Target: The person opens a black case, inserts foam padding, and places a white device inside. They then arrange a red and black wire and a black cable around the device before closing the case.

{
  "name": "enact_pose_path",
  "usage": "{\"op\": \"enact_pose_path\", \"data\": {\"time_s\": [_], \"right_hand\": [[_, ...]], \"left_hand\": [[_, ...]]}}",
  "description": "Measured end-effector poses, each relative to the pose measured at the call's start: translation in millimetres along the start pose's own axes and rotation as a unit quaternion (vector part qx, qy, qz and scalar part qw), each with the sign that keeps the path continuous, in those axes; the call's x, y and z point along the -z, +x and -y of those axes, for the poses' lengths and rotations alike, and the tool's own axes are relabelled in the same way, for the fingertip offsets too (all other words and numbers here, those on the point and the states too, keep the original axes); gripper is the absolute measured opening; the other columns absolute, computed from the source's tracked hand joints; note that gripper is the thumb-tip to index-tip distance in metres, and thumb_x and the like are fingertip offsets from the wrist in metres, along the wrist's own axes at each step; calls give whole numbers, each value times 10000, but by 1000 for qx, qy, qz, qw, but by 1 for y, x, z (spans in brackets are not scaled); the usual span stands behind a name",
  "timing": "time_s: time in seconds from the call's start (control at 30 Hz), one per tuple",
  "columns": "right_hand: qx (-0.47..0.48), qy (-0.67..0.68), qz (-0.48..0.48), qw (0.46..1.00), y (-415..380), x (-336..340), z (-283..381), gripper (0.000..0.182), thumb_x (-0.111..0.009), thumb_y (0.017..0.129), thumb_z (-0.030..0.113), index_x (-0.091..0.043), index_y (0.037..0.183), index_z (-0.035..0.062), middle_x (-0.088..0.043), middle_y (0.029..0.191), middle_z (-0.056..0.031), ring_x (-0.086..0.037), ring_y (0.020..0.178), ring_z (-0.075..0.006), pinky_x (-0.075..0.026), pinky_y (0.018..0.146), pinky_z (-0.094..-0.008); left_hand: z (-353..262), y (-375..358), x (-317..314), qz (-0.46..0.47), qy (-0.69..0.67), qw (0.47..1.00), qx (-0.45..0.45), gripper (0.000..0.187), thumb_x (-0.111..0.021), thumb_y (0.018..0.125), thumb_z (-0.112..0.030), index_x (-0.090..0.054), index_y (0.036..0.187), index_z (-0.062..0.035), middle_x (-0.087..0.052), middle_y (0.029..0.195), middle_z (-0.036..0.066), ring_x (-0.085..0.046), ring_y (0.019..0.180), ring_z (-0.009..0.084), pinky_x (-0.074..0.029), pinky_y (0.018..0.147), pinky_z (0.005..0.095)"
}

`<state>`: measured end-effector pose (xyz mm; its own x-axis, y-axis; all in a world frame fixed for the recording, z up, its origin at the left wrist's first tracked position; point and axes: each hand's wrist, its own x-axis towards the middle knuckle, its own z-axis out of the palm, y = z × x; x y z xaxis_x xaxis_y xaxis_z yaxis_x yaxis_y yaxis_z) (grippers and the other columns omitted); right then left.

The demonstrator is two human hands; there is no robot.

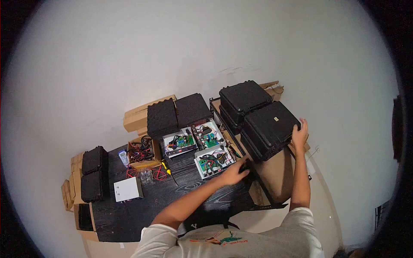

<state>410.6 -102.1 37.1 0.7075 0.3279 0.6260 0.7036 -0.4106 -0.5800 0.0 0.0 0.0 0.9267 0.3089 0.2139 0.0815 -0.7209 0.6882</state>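
"What's on that black table (129,219)?"

"Three open units (180,142), grouped towards the right, and a carton (158,150) just left of them."

"And further left?"

"A meter (124,158) just beside the carton, and a white box (127,189) nearer the front."

"Between box and units?"

"A yellow screwdriver (166,167), red leads (159,174), clear plastic pieces (146,176)."

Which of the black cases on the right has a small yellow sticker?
The nearer case, with the right hand at its edge; the case behind it shows none.
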Motion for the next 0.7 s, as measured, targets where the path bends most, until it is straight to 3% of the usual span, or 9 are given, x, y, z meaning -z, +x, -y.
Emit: {"op": "enact_pose_path", "data": {"time_s": [0.07,0.17,0.2,0.27,0.37,0.47,0.57,0.7], "right_hand": [[-67,16,42,997,17,-12,-12,537,-641,1010,392,-564,1428,64,-604,1417,-226,-573,1320,-374,-417,1128,-407],[-175,136,147,964,49,-3,-36,563,-657,1001,425,-606,1360,-6,-670,1308,-189,-619,1240,-291,-450,1072,-371],[-184,151,185,954,54,-18,-57,570,-677,994,437,-640,1301,-42,-695,1235,-148,-624,1172,-233,-465,1033,-354],[-197,181,180,947,60,-22,-62,551,-677,998,432,-655,1286,-36,-701,1208,-139,-627,1139,-223,-469,1021,-351],[-182,199,174,947,53,-19,-60,535,-688,996,423,-667,1276,-33,-704,1195,-134,-633,1111,-220,-475,1009,-349],[-150,175,143,963,46,5,-35,515,-708,989,399,-673,1270,-31,-702,1195,-134,-634,1105,-219,-475,1006,-345],[-139,236,131,953,37,18,-25,539,-767,946,364,-664,1307,-22,-692,1245,-144,-623,1172,-241,-454,1056,-354],[-142,304,123,934,4,80,39,549,-793,929,292,-632,1349,-22,-653,1302,-142,-598,1220,-242,-441,1076,-352]], "left_hand": [[-5,33,4,32,-263,958,109,985,-699,968,-374,-97,1641,19,-180,1699,251,-232,1565,355,-186,1268,442],[10,102,-40,-29,-352,931,95,961,-630,997,-421,-61,1651,-6,-201,1690,261,-170,1581,355,-206,1262,469],[8,112,-34,-14,-392,909,142,985,-630,991,-433,-30,1654,-21,-176,1701,240,-169,1583,344,-207,1258,463],[-14,133,-19,14,-474,851,227,1034,-630,980,-459,33,1661,-52,-125,1722,196,-166,1585,320,-210,1252,452],[-43,127,1,42,-499,820,276,1088,-639,961,-496,104,1663,-122,-76,1740,128,-97,1597,287,-199,1248,518],[-44,121,-2,28,-559,781,278,1091,-637,961,-495,129,1662,-163,-52,1748,71,-64,1599,267,-181,1233,597],[-71,97,12,4,-576,782,240,1101,-626,953,-506,147,1655,-157,-22,1742,126,-95,1592,310,-123,1256,606],[-87,54,29,-11,-573,796,193,1032,-618,989,-512,100,1666,-212,-38,1742,65,-109,1579,260,-199,1203,613]]}}
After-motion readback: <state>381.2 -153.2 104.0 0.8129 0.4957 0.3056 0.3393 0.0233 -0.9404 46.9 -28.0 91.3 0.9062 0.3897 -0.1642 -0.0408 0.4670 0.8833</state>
